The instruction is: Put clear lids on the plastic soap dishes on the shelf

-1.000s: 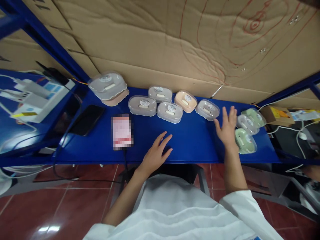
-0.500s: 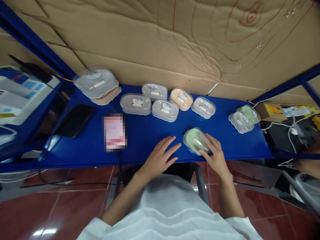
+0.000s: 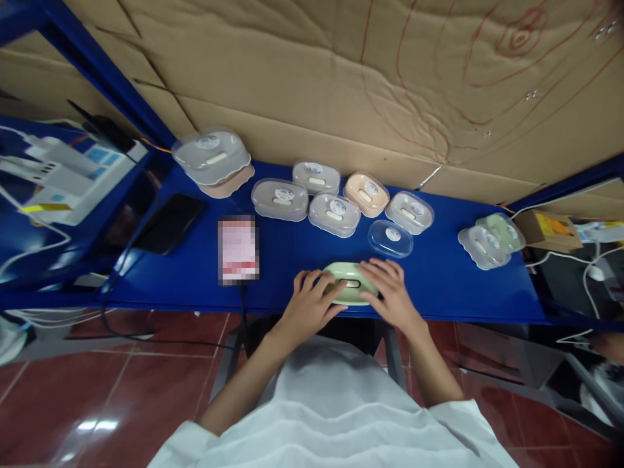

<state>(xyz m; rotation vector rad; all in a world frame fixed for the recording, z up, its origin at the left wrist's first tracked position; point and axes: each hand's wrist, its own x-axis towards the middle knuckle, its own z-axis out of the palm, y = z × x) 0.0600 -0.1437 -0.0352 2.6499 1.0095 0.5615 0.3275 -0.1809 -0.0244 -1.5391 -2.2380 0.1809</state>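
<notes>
A pale green soap dish (image 3: 348, 296) lies near the table's front edge, between my two hands. Its oval hollow faces up, with a small slot in the middle. My left hand (image 3: 308, 304) grips its left end, the index finger reaching in toward the slot. At the right end, my right hand (image 3: 392, 296) is closed round the rim, thumb at the near side. Just beyond the dish a clear oval lid (image 3: 390, 238) with a round sticker rests on the table, touched by neither hand.
Behind are lidded soap dishes, grey (image 3: 335, 216) and peach (image 3: 366, 195), in a loose group. A larger stack (image 3: 214, 159) stands far left, two more dishes (image 3: 485, 247) far right. A blurred pink-white item (image 3: 238, 250) and black phone-like slab (image 3: 170, 223) lie left on the blue table (image 3: 287, 250).
The green dish has moved left, from my right hand alone into both hands. The clear lid is now apart from it on the table. My left hand has closed on the dish.
</notes>
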